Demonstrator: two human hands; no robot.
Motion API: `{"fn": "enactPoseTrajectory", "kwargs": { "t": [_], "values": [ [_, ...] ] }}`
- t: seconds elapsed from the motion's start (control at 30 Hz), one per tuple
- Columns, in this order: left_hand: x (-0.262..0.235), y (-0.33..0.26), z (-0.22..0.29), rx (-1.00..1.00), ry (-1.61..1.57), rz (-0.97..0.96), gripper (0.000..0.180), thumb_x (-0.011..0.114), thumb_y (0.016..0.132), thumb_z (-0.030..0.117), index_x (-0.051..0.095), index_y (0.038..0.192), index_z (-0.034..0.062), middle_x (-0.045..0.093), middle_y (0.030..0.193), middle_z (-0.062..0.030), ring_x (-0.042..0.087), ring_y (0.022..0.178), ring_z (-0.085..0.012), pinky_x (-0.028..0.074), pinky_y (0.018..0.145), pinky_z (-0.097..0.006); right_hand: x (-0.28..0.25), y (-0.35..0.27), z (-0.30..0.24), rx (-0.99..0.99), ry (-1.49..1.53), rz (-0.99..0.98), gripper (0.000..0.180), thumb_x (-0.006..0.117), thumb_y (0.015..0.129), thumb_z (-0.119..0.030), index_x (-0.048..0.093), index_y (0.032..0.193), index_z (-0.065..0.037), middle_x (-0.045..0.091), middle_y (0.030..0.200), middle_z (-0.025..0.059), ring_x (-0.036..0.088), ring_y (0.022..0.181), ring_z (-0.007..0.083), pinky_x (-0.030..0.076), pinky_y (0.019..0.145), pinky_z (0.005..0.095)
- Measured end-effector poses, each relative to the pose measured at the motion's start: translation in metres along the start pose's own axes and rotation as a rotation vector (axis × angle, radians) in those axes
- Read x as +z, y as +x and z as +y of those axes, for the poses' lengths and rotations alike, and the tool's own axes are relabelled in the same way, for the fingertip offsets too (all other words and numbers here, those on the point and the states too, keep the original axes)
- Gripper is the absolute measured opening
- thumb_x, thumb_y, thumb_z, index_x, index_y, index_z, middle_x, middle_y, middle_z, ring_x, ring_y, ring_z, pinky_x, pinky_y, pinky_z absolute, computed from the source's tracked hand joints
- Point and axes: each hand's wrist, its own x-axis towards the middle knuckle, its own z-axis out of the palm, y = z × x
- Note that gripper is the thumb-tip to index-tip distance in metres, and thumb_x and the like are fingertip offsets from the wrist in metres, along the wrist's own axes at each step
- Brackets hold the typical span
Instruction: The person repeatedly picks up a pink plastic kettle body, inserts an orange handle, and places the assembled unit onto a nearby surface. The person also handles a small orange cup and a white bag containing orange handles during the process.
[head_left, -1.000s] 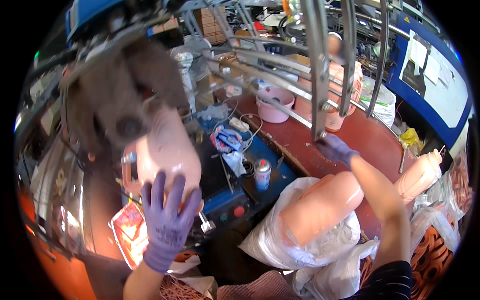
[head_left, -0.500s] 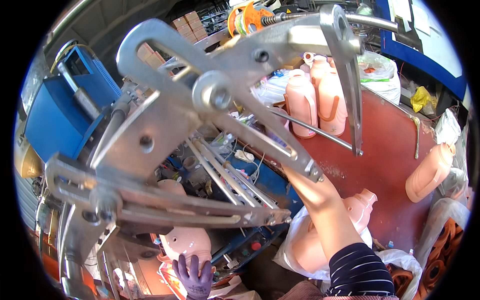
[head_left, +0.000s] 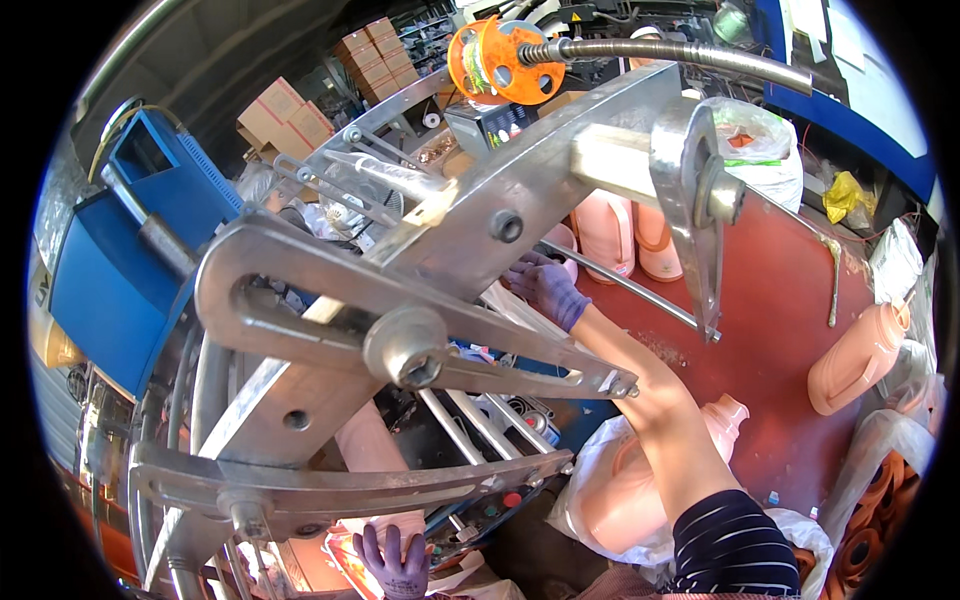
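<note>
My left hand [head_left: 393,562], in a purple glove, is low in the picture. Its fingers curl over the lower end of a pink plastic jug [head_left: 372,440], most of which is hidden by the metal frame. My right arm stretches forward over the red table, and my right hand [head_left: 550,290], gloved too, is beside the metal frame [head_left: 470,245], whose bar covers its fingertips. Whether it grips anything cannot be made out. Close past it stand pink jugs with handles [head_left: 605,235]. Under my right forearm another pink jug [head_left: 625,495] lies in a clear plastic bag.
Slotted metal arms [head_left: 400,480] and rods cross in front of me. A blue machine [head_left: 115,285] is at left, an orange spool [head_left: 505,62] at the back. On the red tabletop [head_left: 770,400], a pink jug [head_left: 858,360] leans at right, near a bag of brown-orange parts [head_left: 870,510].
The metal frame has swung lower in view, and the jug at my left hand has shifted. My right hand, hidden before behind the frame, now shows beside it.
</note>
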Motion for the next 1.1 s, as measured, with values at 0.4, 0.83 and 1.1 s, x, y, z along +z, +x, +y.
{"fn": "enactPoseTrajectory", "kwargs": {
  "t": [0.4,0.83,1.1],
  "values": [
    [-0.01,0.002,0.003,-0.039,0.023,-0.077,0.038,0.068,0.09,0.037,0.056,0.122,0.0214,0.049,0.142,-0.0125,0.042,0.134,-0.0495,0.033,0.104,-0.071,-0.014,-0.001,0.005,-0.033,-0.077,0.024,0.053,0.05,0.089,0.005,0.043,0.139,-0.008,0.062,0.125,0.0093,0.063,0.111,0.027,0.053,0.093,0.0426],
    [-0.008,0.005,0.002,-0.012,0.027,-0.062,0.05,0.058,0.094,0.043,0.046,0.139,0.0261,0.043,0.149,-0.0106,0.041,0.136,-0.046,0.032,0.104,-0.07,-0.001,-0.094,0.016,0.193,-0.06,0.25,0.028,0.056,0.09,0.007,0.061,0.116,0.0,0.07,0.101,0.0152,0.071,0.088,0.0263,0.06,0.078,0.0378],
    [-0.008,0.007,0.001,0.004,0.015,-0.051,0.054,0.054,0.097,0.044,0.04,0.146,0.026,0.039,0.153,-0.0098,0.041,0.137,-0.0458,0.038,0.099,-0.067,0.004,-0.146,0.013,0.291,-0.211,0.295,0.027,0.061,0.089,0.008,0.064,0.115,0.0,0.068,0.109,0.0131,0.068,0.095,0.0215,0.06,0.083,0.0355]
  ]
}}
